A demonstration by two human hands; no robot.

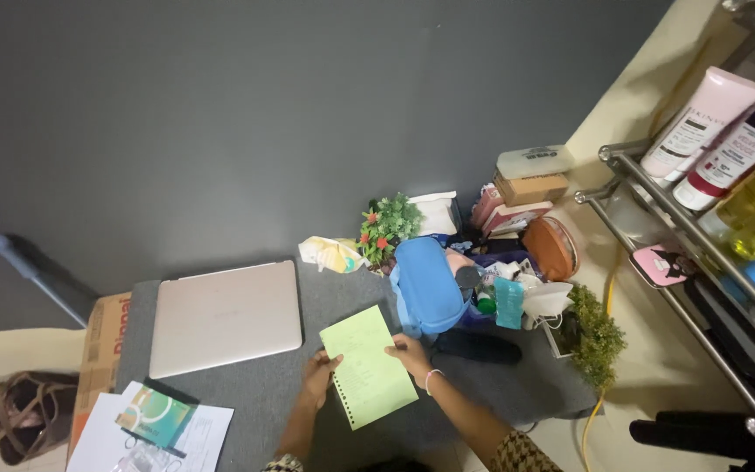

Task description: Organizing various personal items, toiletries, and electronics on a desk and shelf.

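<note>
Both hands hold one light green sheet (pixel 368 366) with punched holes along one edge, near the front edge of the grey table (pixel 342 301). The left hand (pixel 318 373) pinches its left side with closed fingers, and the right hand (pixel 409 355) grips its right side; the fingertips under the paper are hidden. One closed laptop (pixel 225 316) lies at the left, apart from the sheet. One blue pouch (pixel 426 285) stands just behind the sheet. Two small green plants (pixel 388 224) are on the table, and perhaps three boxes (pixel 530 188) are stacked at the back corner.
</note>
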